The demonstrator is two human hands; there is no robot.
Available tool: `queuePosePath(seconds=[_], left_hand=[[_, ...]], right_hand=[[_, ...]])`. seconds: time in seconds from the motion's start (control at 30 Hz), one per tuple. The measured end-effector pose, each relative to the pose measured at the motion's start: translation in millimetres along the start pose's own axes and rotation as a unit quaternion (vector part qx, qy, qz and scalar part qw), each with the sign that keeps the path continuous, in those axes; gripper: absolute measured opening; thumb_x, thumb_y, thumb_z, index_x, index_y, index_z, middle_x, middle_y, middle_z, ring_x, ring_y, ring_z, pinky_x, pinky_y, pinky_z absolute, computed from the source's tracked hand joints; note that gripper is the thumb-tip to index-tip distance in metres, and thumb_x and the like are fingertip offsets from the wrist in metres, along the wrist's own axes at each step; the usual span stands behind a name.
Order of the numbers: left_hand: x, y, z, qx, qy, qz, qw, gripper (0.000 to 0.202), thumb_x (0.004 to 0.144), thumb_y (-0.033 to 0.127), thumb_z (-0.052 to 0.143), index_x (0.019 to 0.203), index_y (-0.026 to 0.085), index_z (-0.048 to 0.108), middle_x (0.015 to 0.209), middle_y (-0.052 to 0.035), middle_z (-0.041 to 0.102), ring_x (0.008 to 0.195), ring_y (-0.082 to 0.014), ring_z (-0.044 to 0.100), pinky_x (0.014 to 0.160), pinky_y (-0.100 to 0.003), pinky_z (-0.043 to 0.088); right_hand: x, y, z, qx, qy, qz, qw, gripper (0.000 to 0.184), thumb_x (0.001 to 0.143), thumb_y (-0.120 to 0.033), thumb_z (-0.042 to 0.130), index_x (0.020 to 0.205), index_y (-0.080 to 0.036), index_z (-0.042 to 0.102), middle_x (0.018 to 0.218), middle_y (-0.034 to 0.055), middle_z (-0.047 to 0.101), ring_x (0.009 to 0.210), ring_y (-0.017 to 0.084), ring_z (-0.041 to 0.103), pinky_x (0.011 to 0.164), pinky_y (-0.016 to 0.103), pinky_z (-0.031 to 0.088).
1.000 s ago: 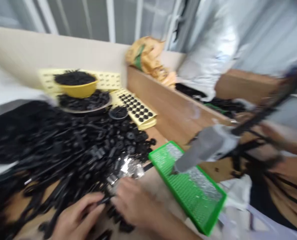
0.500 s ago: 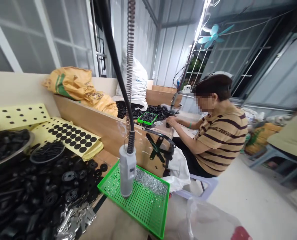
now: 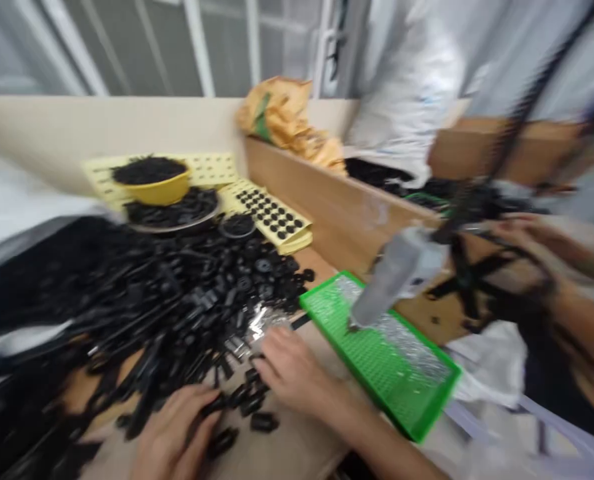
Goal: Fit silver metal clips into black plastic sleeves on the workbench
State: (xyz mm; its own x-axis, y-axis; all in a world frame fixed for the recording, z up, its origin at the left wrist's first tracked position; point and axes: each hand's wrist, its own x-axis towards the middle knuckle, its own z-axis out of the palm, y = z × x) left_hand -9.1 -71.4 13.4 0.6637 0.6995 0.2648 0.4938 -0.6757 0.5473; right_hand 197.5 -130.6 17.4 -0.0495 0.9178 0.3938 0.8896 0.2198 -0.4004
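My left hand (image 3: 174, 433) is low on the table, its thumb and fingers closed on a small black plastic part (image 3: 219, 404). Across from it, my right hand (image 3: 297, 373) reaches in beside shiny metal pieces (image 3: 264, 320); blur hides whether its fingers hold anything. Between and below the hands lie several short black cylindrical parts (image 3: 263, 421). A large heap of black plastic parts (image 3: 177, 287) spreads beyond my left hand. To the right, a grey electric screwdriver (image 3: 391, 273) hangs tilted over a green tray (image 3: 401, 407) with small silvery screws.
A yellow bowl (image 3: 159, 190) of black pieces stands behind the heap, near yellow sheets (image 3: 301, 241) with black round pads. A wooden divider (image 3: 327, 183) runs along the back. At right, a co-worker's arm (image 3: 587, 313) is close to a black strap (image 3: 467, 280).
The view has swung left and down to the table. Both my hands now show among the black parts. The screwdriver hangs more tilted, and the co-worker is mostly out of view.
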Motion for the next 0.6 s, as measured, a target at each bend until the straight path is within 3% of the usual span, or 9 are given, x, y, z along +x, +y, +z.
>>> queuePosePath(seconds=[0.13, 0.27, 0.37, 0.47, 0.6], left_hand=[[-13.1, 13.3, -9.2, 0.039, -0.028, 0.037, 0.998, 0.016, 0.086, 0.018, 0.046, 0.089, 0.02, 0.061, 0.084, -0.0053, 0.066, 0.079, -0.0196, 0.06, 0.072, -0.032, 0.051], [-13.3, 15.7, -6.7, 0.044, -0.053, 0.012, 0.998, 0.014, 0.086, 0.015, 0.046, 0.087, 0.019, 0.059, 0.084, -0.0054, 0.064, 0.079, -0.0191, 0.057, 0.072, -0.033, 0.05], [-14.8, 12.1, -10.1, 0.029, -0.035, 0.014, 0.999, 0.015, 0.086, 0.015, 0.044, 0.089, 0.019, 0.058, 0.087, -0.0056, 0.063, 0.081, -0.0184, 0.057, 0.072, -0.031, 0.049], [-10.4, 9.3, -12.1, 0.05, -0.022, 0.018, 0.998, 0.018, 0.087, 0.015, 0.042, 0.089, 0.019, 0.059, 0.084, -0.0057, 0.062, 0.079, -0.0188, 0.057, 0.071, -0.031, 0.049], [3.9, 12.9, -7.0, 0.121, -0.063, 0.018, 0.99, 0.019, 0.085, 0.011, 0.042, 0.081, 0.018, 0.059, 0.077, -0.005, 0.061, 0.075, -0.0193, 0.055, 0.07, -0.032, 0.048]], right_hand=[[7.4, 0.0, 11.0, -0.02, -0.049, -0.011, 0.999, 0.014, 0.084, -0.016, 0.045, 0.072, -0.017, 0.052, 0.081, 0.0078, 0.054, 0.08, 0.022, 0.045, 0.073, 0.035, 0.04], [15.2, -13.3, 17.3, -0.056, -0.109, -0.023, 0.992, 0.014, 0.084, -0.016, 0.048, 0.07, -0.018, 0.054, 0.082, 0.0077, 0.055, 0.082, 0.022, 0.045, 0.069, 0.034, 0.037], [22.9, -21.8, 20.5, -0.09, -0.142, -0.025, 0.985, 0.012, 0.083, -0.018, 0.051, 0.073, -0.017, 0.056, 0.084, 0.0081, 0.057, 0.084, 0.024, 0.046, 0.068, 0.036, 0.035], [29.8, -24.1, 21.0, -0.108, -0.156, -0.024, 0.981, 0.011, 0.083, -0.017, 0.051, 0.074, -0.017, 0.057, 0.085, 0.0083, 0.057, 0.084, 0.025, 0.046, 0.067, 0.036, 0.034], [32.1, -20.2, 20.4, -0.102, -0.148, -0.017, 0.984, 0.011, 0.083, -0.017, 0.051, 0.073, -0.018, 0.056, 0.086, 0.0081, 0.058, 0.083, 0.023, 0.046, 0.067, 0.034, 0.034]])
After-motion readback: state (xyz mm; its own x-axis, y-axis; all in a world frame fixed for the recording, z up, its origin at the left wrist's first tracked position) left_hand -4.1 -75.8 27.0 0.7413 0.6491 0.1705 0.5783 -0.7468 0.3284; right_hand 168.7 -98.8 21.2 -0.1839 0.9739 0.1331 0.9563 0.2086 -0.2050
